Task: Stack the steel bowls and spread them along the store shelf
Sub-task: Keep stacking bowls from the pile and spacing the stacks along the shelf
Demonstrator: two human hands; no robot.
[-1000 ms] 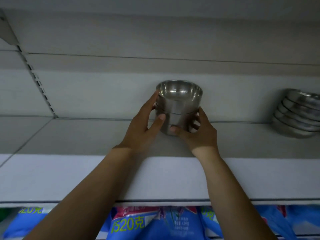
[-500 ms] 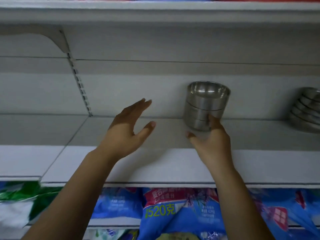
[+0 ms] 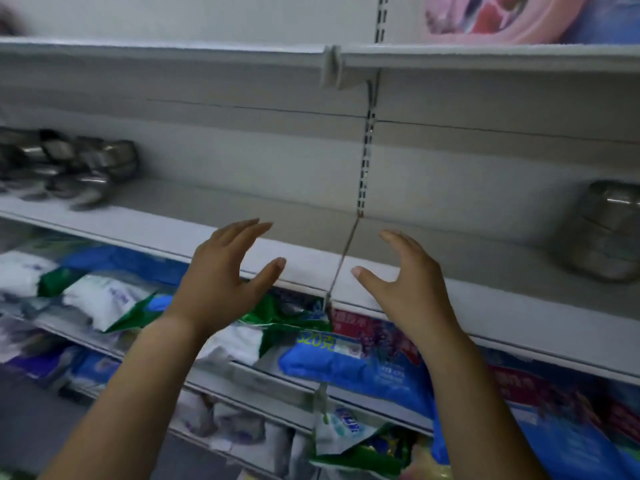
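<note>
Both hands are empty. My left hand [image 3: 225, 275] and right hand [image 3: 405, 285] hang at centre frame in front of the shelf [image 3: 242, 209]. The fingers are spread, the palms face each other, and neither hand touches anything.

One stack of steel bowls [image 3: 609, 230] stands upright at the right edge of the frame, towards the back of the shelf. A loose heap of bowls [image 3: 69, 168] lies at middle left on the same shelf, blurred and tumbled at odd angles. The stretch between them is bare, crossed by the slotted upright [image 3: 367, 150]. Bagged goods [image 3: 346, 362] fill the shelves below.

Assessment: one stack is placed and the heap has not been sorted. The next step appears to be a reach left to build another stack.

Recommendations: take the bowls one at a time and nest each rim-up and centred before adding the next. Carry the stack with both palms on its sides, low down. Set it in the bare stretch, well apart from the right-hand stack. Steel is slick, so release it only once the base sits flat.
</note>
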